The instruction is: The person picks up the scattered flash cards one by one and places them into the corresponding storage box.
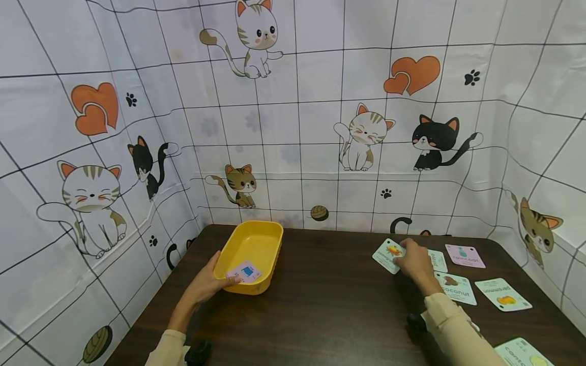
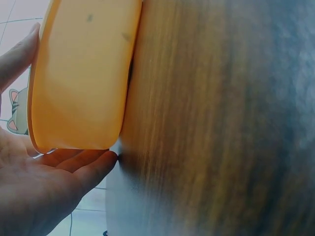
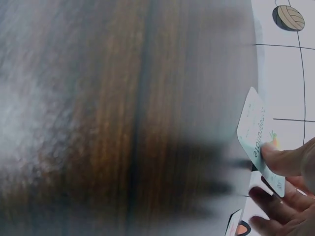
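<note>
On the left of the table, my left hand (image 1: pixel 208 282) grips a yellow plastic basket (image 1: pixel 275 244) at its near left corner. Its thumb lies over the rim, with the fingers against the outside wall, as the left wrist view shows. A pink card (image 1: pixel 244 272) with a blue picture lies in the basket. Over at the right, my right hand (image 1: pixel 415 262) pinches a pale green fruit card (image 1: pixel 383 255) between thumb and fingers. In the right wrist view this card (image 3: pixel 251 128) is tilted up off the table. Another pale card (image 1: pixel 438 261) is partly hidden behind that hand.
Right of my right hand lie a pink raincoat card (image 1: pixel 464 255), a coconut card (image 1: pixel 458 290) and a persimmon card (image 1: pixel 503 295). One more card (image 1: pixel 522 353) sits at the lower right. A cat-print sheet (image 1: pixel 316 127) hangs around the dark wooden table (image 1: pixel 329 295).
</note>
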The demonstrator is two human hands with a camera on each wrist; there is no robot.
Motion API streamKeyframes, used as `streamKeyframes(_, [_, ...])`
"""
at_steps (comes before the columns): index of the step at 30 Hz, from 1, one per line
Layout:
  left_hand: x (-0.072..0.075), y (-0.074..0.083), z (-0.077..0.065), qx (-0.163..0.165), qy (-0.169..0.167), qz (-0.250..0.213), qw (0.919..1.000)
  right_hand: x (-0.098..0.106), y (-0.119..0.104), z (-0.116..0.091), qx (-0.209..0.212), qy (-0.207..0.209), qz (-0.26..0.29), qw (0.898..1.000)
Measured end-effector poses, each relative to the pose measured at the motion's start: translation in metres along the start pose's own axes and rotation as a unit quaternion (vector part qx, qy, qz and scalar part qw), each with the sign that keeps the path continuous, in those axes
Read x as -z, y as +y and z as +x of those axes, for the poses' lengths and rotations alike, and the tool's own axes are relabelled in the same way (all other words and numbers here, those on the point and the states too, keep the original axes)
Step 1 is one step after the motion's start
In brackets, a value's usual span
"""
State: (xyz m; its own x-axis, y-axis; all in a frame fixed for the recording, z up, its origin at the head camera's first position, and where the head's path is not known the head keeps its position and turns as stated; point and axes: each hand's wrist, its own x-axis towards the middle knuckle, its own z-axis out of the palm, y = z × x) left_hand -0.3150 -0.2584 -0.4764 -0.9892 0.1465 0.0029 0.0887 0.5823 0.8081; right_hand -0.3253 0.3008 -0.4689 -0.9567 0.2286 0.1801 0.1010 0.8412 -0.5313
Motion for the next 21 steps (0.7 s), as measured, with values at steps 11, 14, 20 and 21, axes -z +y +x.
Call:
streamKeyframes(11, [0.000,-0.001,0.000,0.009,-0.002,0.001,1.0000,-0.003,-0.016,-0.002,0.022,0.032,0.040,0.998])
streamKeyframes(14, [0.000,-0.002,0.000,0.008,-0.003,0.000,1.0000,-0.004,-0.022,-0.002,0.030,0.039,0.049,0.998])
streamKeyframes(20, [0.000,-0.001,0.000,0.006,-0.002,0.002,1.0000,-0.005,-0.039,-0.001,0.034,0.040,0.071,0.996])
streamKeyframes(21, [0.000,0.000,0.000,0.007,0.000,0.003,1.0000,-0.005,-0.043,-0.001,0.036,0.041,0.072,0.996])
